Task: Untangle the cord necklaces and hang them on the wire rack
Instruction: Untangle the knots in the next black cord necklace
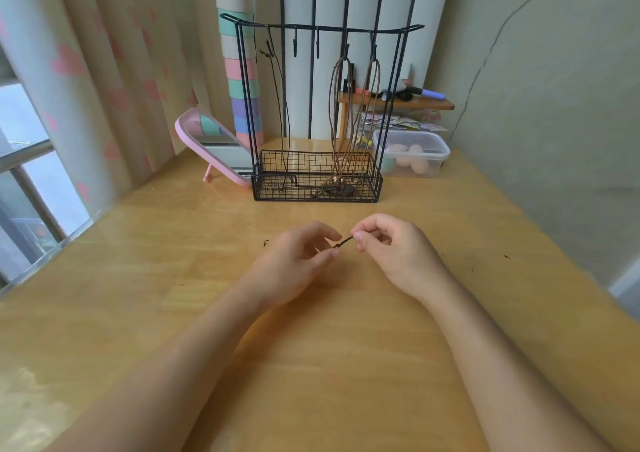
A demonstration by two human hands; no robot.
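Two ends of a short dark cord point(344, 242) are pinched, one by the left hand point(294, 261), one by the right hand point(394, 247), over the table point(311, 347) before the wire rack point(322, 28); any knot should be eased, not yanked.

Cord point(343, 242) ends hidden between pinching fingertips point(359, 240)

Wooden table point(173, 313). At its far left, a pink mirror point(207, 129), tilted back; at its far right, a clear lidded box point(415, 139) of pale rounded items. Behind the table, a small shelf point(433, 105); to its left, a heart-print curtain point(69, 63).
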